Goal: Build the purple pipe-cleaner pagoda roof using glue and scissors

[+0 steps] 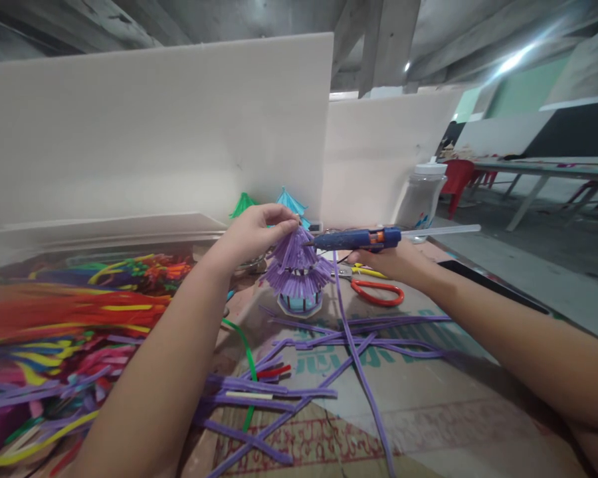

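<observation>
Two hands (266, 229), one glue gun (359, 239), one purple pagoda (299, 269).

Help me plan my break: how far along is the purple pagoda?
Looks done: the lower roof tier. In hand: the left hand pinches the tip; the right hand aims a glue gun at the upper tier. Probably left: finishing that top; loose purple pipe cleaners lie nearby.

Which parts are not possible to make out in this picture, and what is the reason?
- Head view: the trigger of the glue gun, hidden by the right hand.
- Head view: the lower part of the green roof, behind the left hand.
- Head view: the far end of the yellow strip, cut off by the left edge.
- Head view: small objects on the far table, too small and blurred.
</observation>
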Demonstrator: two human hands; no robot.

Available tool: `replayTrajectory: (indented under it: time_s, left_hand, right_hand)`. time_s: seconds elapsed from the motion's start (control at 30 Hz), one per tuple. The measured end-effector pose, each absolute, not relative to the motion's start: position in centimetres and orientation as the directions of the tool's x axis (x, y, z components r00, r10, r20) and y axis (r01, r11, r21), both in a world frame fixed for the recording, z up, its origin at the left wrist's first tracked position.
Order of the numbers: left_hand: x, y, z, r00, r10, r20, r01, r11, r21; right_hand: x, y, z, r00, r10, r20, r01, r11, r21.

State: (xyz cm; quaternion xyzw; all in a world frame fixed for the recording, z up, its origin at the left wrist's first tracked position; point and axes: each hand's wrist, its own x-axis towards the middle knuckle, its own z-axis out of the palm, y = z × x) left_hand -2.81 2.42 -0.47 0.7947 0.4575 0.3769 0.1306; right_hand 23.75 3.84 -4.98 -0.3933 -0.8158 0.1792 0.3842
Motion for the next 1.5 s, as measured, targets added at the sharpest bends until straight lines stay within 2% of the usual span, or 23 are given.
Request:
replayTrajectory:
  time_s: [0.27, 0.63, 0.9, 1.13, 1.33, 1.5]
  left_hand:
    - [-2.9, 2.6, -0.6, 0.304, 0.819, 0.487, 0.631, -0.556, 0.541]
    - [-2.8, 2.4, -0.4, 0.319, 0.826, 0.464, 0.621, -0.552, 0.556]
    - [-2.8, 2.4, -0.3, 0.353, 0.806, 0.475, 0.61, -0.583, 0.537]
    - [-2.7, 2.0, -0.3, 0.343, 0.815, 0.467, 0.626, -0.569, 0.533]
    - [-2.7, 2.1, -0.3, 0.352, 0.797, 0.491, 0.618, -0.592, 0.518]
    - [-2.8, 2.1, -0.2, 0.369, 0.784, 0.499, 0.614, -0.609, 0.503]
  right_hand:
    - [23.5, 3.2, -4.7, -0.332, 0.812, 0.479, 0.545, 0.58, -0.606]
    - [22.8, 2.2, -4.2, -0.251, 0.833, 0.494, 0.481, 0.55, -0.683]
    - [23.3, 2.8, -4.9, -0.193, 0.831, 0.521, 0.535, 0.535, -0.654]
    - [23.4, 3.2, -4.8, -0.238, 0.782, 0.575, 0.491, 0.608, -0.624]
    - [23.8, 3.7, -5.3, -0.316, 0.777, 0.544, 0.437, 0.628, -0.644]
    - [23.9, 3.7, -5.3, -0.325, 0.752, 0.574, 0.43, 0.658, -0.618]
